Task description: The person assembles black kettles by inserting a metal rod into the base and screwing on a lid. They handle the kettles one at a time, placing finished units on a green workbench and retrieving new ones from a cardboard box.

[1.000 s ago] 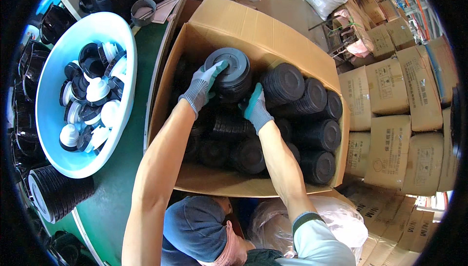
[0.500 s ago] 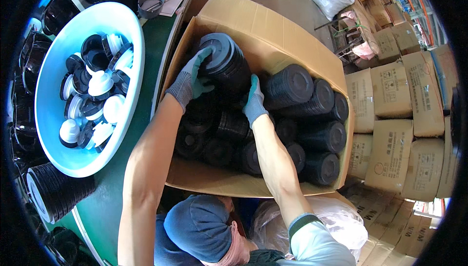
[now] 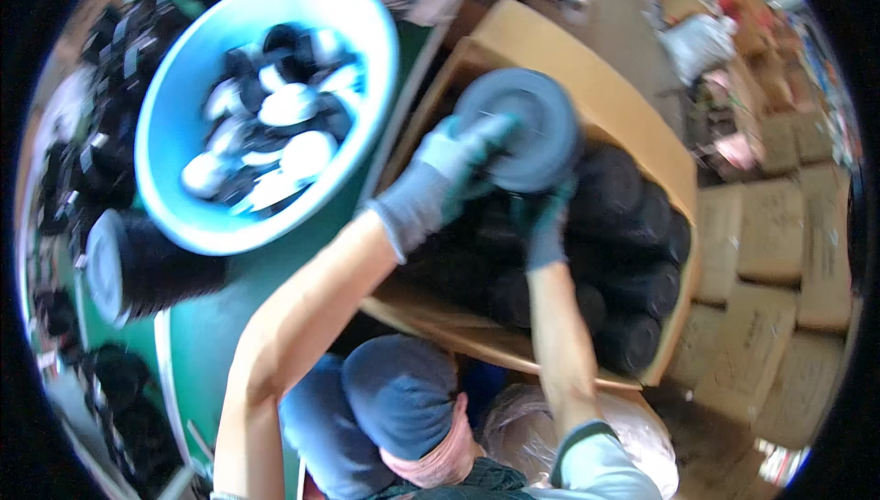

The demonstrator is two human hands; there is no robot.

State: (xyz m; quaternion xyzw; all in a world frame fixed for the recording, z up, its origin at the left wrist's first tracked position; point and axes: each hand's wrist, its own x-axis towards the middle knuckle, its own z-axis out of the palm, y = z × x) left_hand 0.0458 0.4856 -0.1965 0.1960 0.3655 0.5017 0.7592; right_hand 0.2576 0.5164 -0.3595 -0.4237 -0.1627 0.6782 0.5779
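My left hand (image 3: 458, 161), in a grey glove with green fingers, closes on the side and top of a stack of black round lids (image 3: 527, 124). The top lid faces up toward me. My right hand (image 3: 543, 220), gloved alike, grips the stack low on its near side; its fingers are partly hidden and blurred. The stack is held over an open cardboard box (image 3: 587, 65). More black stacks (image 3: 632, 294) lie inside, some with their round ends toward me.
To the left, a light-blue basin (image 3: 165, 211) of black and white plastic parts stands on a green tabletop (image 3: 215, 353). Another black stack (image 3: 160, 266) lies beside it. Cartons (image 3: 779, 234) are piled at right. Blue cloth (image 3: 399, 395) and clear plastic (image 3: 522, 427) are near me.
The stack has come up and right in my hands, its top now turned more toward me. My right hand has moved in under its near side. The whole view has shifted and blurred.
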